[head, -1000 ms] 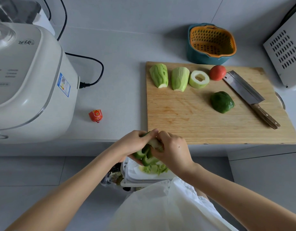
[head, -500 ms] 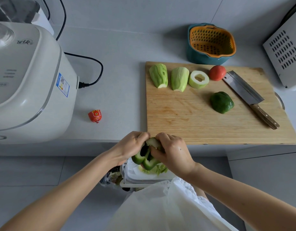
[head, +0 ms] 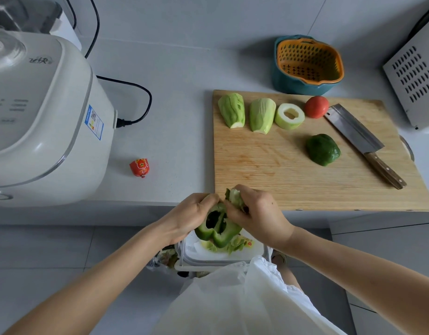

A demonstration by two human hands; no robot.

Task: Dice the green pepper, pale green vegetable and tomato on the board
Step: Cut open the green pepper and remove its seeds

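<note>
Grey table [head: 174, 131], wooden board [head: 281, 175] as landmark. Before the board's near edge, over a bin [head: 254, 252]: green pepper half [head: 218, 234], gripped by left hand [head: 186, 217] fingers; seed core [head: 234, 197], pinched by right hand [head: 259, 216], now pulled free. On the board: second pepper half [head: 322, 149], pale green vegetable [head: 261, 114], tomato [head: 316, 106], cleaver [head: 353, 131]. Dicing judged imminent.

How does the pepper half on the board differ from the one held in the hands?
The pepper half on the board lies dome up, skin showing; the held pepper half shows its hollow inside. The first rests untouched on the cutting board; the second hangs above a waste bin, gripped by the left hand while the right hand pinches its pale core. Both are green.
</note>
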